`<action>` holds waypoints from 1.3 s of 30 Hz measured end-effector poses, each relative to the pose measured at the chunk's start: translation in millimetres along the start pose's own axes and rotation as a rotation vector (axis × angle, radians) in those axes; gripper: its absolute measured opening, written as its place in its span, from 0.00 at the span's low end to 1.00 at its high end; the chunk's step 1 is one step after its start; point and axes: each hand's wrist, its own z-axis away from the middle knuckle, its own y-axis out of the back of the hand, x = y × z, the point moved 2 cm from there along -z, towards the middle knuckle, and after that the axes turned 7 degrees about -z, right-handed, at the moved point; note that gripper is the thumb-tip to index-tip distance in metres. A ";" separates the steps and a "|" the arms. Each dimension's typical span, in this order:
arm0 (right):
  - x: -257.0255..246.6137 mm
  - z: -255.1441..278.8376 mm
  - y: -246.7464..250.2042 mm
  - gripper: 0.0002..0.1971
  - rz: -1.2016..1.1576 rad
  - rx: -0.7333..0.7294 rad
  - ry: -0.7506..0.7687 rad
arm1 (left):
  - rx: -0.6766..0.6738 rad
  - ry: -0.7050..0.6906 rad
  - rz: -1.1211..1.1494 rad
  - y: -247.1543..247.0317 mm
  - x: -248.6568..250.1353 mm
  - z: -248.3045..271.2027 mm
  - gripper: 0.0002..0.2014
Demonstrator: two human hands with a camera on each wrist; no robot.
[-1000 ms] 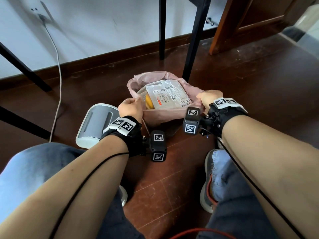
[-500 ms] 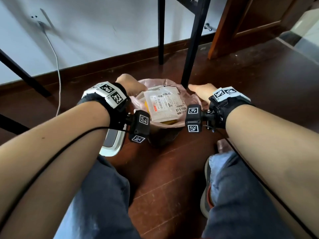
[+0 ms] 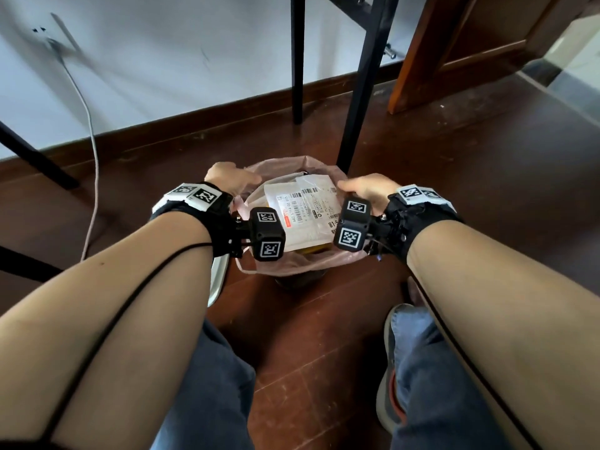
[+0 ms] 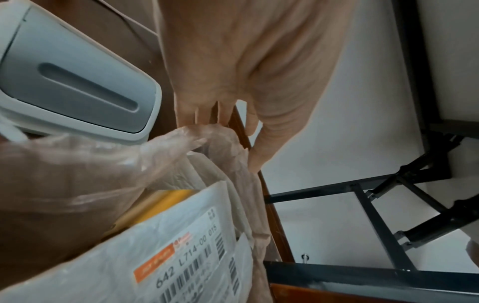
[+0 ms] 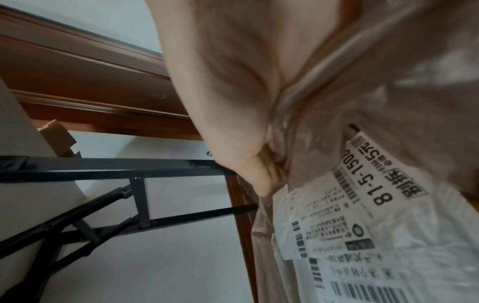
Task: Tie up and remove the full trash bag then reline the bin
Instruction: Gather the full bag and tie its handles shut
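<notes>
On the floor: pink trash bag (image 3: 293, 266), out of the bin, between our hands.
Left hand (image 3: 227, 177): pinching its left rim.
Right hand (image 3: 367, 190): gripping the right rim.
Next, we reckon: bring both together.

We count two hands (image 3: 227, 177) (image 3: 367, 190), one trash bag (image 3: 292, 266), one labelled parcel (image 3: 305, 209), one bin lid (image 4: 77, 82), two black table legs (image 3: 297, 60) (image 3: 363, 86).

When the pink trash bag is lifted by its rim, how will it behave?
The pink trash bag looks thin and floppy; its rim crumples at the left hand. Probably light: a flat parcel fills the top. The film may stretch or tear.
</notes>
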 end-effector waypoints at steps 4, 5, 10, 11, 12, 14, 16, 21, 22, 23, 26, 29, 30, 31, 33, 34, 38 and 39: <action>-5.1 10.0 -0.5 0.07 -0.145 0.167 0.207 | 0.075 -0.022 -0.005 -3.6 -2.2 -8.5 0.45; -4.4 10.7 1.4 0.08 -0.137 0.190 0.235 | 0.082 -0.029 -0.019 -5.0 -3.8 -10.8 0.46; -9.6 17.3 6.6 0.07 -0.086 0.164 0.147 | -0.014 -0.081 -0.341 -9.8 -9.3 -20.0 0.15; -9.8 15.4 7.6 0.08 -0.064 0.170 0.122 | -0.029 -0.093 -0.383 -10.4 -10.2 -20.2 0.12; -9.0 14.2 7.6 0.11 -0.036 0.154 0.101 | -0.011 -0.107 -0.413 -10.7 -10.2 -19.4 0.13; -6.6 10.4 6.6 0.17 0.125 0.089 0.088 | 0.063 -0.147 -0.427 -10.8 -11.1 -21.9 0.20; -3.4 7.3 3.6 0.13 0.366 0.034 0.122 | 0.109 -0.183 -0.439 -11.8 -13.1 -19.9 0.29; -7.1 8.1 -1.0 0.20 0.487 0.216 0.361 | 0.154 -0.167 -0.466 -8.8 -15.4 -20.0 0.13; -8.2 8.6 -0.6 0.20 0.485 0.250 0.409 | 0.167 -0.137 -0.446 -6.4 -13.6 -19.8 0.11; -9.8 9.1 0.3 0.17 0.471 0.272 0.450 | 0.177 -0.097 -0.429 -4.1 -12.5 -21.0 0.10; -14.8 9.8 4.4 0.14 0.353 0.331 0.527 | 0.230 0.006 -0.482 3.9 -10.7 -23.3 0.11; -17.3 10.3 8.5 0.17 0.324 0.409 0.538 | 0.295 0.050 -0.569 12.5 -14.2 -23.5 0.14; -17.4 7.9 10.2 0.16 0.338 0.430 0.507 | 0.304 0.049 -0.585 14.8 -16.0 -23.9 0.15; -16.7 5.4 11.3 0.15 0.383 0.420 0.445 | 0.301 0.044 -0.585 15.9 -19.1 -25.8 0.15; -9.5 -2.1 10.4 0.11 0.507 0.291 0.270 | 0.267 -0.014 -0.521 14.3 -24.3 -30.1 0.17; -5.2 -5.3 8.0 0.07 0.553 0.202 0.198 | 0.252 -0.062 -0.485 12.2 -25.8 -29.9 0.19; -0.6 -0.6 -2.2 0.07 0.801 0.094 0.142 | 0.164 -0.261 -0.427 -1.1 -24.1 -23.4 0.23; -1.2 2.0 -3.3 0.14 0.808 0.080 0.154 | 0.155 -0.276 -0.434 -2.7 -24.0 -21.9 0.22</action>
